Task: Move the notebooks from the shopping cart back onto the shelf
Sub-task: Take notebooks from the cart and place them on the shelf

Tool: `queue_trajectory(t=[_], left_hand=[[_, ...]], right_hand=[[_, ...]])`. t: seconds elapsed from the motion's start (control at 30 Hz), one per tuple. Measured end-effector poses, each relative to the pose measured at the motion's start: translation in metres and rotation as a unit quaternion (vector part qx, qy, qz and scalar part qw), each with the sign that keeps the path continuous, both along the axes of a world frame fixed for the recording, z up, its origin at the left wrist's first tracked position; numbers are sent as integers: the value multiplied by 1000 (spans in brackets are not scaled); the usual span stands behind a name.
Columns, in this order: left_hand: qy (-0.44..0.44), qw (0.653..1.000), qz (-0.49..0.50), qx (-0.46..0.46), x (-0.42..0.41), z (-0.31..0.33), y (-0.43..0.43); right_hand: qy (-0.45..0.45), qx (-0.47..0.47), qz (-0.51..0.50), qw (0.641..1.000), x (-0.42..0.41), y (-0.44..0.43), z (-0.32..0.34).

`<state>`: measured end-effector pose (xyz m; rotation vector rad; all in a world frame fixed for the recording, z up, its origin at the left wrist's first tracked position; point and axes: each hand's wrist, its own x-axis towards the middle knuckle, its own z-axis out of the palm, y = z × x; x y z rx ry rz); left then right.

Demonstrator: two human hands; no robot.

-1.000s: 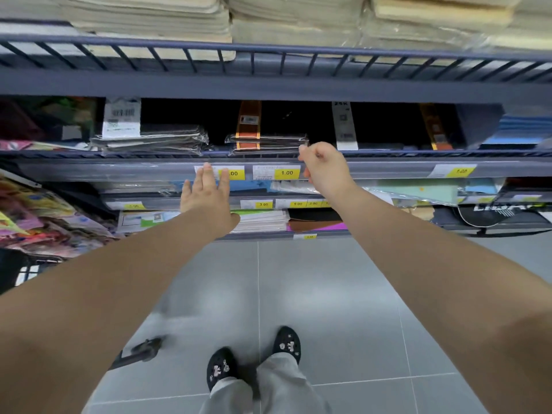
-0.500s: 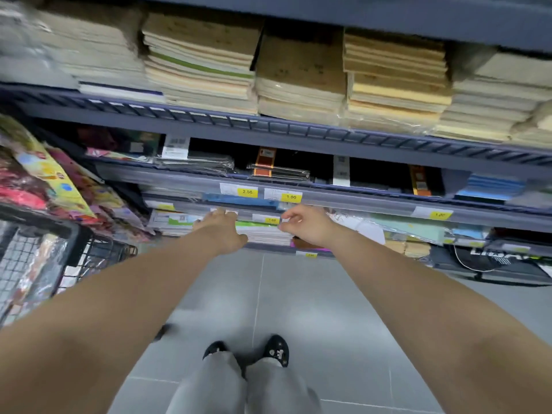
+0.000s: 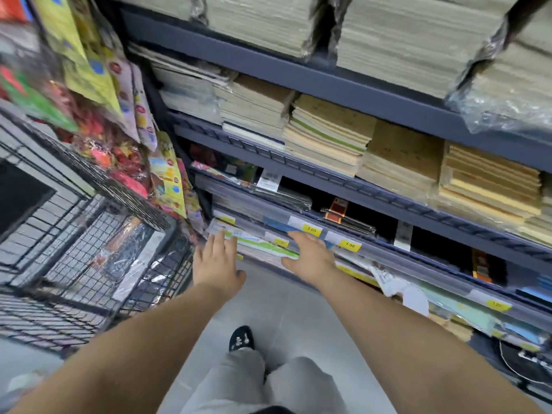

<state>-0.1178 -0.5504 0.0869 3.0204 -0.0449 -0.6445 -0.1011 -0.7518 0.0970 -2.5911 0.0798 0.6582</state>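
Both my arms reach forward toward the low shelves. My left hand (image 3: 217, 262) is spread flat with straight fingers and holds nothing, just in front of a low shelf edge. My right hand (image 3: 310, 254) is also empty, its fingers relaxed in front of the shelf rail (image 3: 388, 258) with yellow price tags. The black wire shopping cart (image 3: 89, 234) stands to my left and holds wrapped notebooks (image 3: 131, 252) in clear plastic. Dark wrapped notebooks (image 3: 348, 219) lie on the shelf behind the rail.
Tall stacks of tan and beige exercise books (image 3: 328, 135) fill the upper shelves. Colourful hanging packets (image 3: 113, 115) crowd the left end of the rack above the cart. Grey floor tiles (image 3: 268, 309) lie below, with my legs and a black shoe (image 3: 241, 339).
The view has swung left and the cart has come into sight. Both hands have dropped from the price-tag rail to the lower shelves and shifted left; both stay empty.
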Motion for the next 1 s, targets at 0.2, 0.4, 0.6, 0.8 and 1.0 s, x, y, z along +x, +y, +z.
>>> queue_trajectory(t=[0.2, 0.4, 0.6, 0.8, 1.0], left_hand=[[-23, 994, 106, -19, -8, 6, 31], [-56, 971, 232, -28, -38, 25, 40], [-56, 927, 370, -24, -97, 30, 57], [-79, 881, 466, -30, -151, 32, 97], [-76, 881, 462, -59, -181, 23, 156]], right_hand=[[17, 6, 95, 995, 25, 33, 3], [14, -21, 211, 977, 43, 55, 7], [-4, -32, 314, 949, 37, 93, 14], [-35, -14, 394, 918, 11, 161, 21], [-93, 17, 403, 910, -16, 226, 18]])
